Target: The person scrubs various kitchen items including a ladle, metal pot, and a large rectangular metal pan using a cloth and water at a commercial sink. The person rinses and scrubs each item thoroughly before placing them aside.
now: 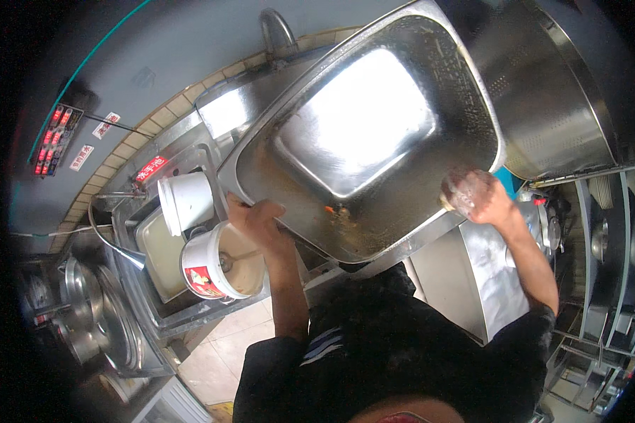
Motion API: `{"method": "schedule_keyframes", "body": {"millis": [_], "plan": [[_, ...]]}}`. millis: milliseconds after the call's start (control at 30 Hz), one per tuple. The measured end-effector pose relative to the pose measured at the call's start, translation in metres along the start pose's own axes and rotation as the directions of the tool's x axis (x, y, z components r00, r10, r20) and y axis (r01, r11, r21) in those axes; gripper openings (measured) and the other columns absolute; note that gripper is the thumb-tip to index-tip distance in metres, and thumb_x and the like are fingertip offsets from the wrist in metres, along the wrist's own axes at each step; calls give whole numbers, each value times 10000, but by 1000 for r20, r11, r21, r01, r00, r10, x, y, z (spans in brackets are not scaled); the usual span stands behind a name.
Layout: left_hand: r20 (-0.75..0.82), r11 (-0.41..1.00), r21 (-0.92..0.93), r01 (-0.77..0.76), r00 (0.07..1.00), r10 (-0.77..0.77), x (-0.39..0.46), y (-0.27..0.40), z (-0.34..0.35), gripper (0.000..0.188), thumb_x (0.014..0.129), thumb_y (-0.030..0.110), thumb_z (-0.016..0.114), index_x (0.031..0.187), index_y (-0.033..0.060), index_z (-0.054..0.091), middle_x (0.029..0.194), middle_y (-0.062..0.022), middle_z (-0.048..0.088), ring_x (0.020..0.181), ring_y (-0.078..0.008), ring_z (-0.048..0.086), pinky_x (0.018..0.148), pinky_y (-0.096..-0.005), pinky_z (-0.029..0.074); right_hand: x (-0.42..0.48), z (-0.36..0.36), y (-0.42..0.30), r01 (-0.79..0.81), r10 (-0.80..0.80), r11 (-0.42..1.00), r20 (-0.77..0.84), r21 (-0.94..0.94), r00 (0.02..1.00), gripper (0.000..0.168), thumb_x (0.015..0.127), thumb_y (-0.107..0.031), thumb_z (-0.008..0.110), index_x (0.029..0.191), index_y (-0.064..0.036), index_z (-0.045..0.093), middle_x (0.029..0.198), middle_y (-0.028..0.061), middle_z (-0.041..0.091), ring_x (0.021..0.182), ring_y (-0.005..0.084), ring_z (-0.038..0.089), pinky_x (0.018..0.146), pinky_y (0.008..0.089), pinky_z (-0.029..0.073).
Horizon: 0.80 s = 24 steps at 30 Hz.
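A large rectangular stainless-steel pan (402, 206) fills the middle of the view, tilted, with its wet inside facing me. Bits of orange and brown food residue (341, 215) cling near its lower inner corner. My left hand (256, 219) grips the pan's left rim, thumb over the edge. At the lower right corner, my right hand (473, 195) is closed around the rim, with whitish suds on its back. A small yellowish edge shows under that fist; I cannot tell what it is. Bright glare covers the pan's floor.
Left of the pan, a sink (161, 328) holds a white bucket (188, 203), a labelled tub (203, 264) with a ladle in cloudy liquid, and a steel tray (161, 248). A faucet (278, 31) stands behind. A large perforated steel vessel (550, 100) is at right, near shelves (614, 254).
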<state>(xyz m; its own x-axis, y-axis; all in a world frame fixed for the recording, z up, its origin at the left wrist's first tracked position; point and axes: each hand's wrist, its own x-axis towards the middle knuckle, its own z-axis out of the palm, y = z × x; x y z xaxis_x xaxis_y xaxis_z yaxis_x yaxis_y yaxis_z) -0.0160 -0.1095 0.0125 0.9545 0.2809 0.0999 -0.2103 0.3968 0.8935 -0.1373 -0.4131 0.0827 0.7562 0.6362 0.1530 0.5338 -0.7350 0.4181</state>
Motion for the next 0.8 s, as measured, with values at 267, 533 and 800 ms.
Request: {"method": "schedule_keyframes", "body": {"millis": [267,533,800], "plan": [[109,970,106,221,967,-232,15,-31,-19,309,590,103,515,887,20,491,717,-23,496,635,-131,471,627,-264,409,13,-67,12,207,-214,974,75,94,974,419,517,-207,562,917,-86,591,912,57,576,843,231,572,786,362,486],[530,844,534,54,756,-384,56,-65,-28,189,573,30,528,760,14,543,655,-5,478,622,-79,428,563,-218,359,32,-106,27,398,-396,916,237,38,887,336,475,-175,566,768,-23,630,896,117,613,864,286,575,747,460,481],[520,923,382,-45,836,-175,39,-33,18,192,584,33,522,764,-34,539,590,-40,482,528,-93,419,519,-263,389,47,-120,14,330,-170,928,590,-174,789,380,573,-183,595,924,-38,625,1000,94,574,1059,288,477,931,437,390]]}}
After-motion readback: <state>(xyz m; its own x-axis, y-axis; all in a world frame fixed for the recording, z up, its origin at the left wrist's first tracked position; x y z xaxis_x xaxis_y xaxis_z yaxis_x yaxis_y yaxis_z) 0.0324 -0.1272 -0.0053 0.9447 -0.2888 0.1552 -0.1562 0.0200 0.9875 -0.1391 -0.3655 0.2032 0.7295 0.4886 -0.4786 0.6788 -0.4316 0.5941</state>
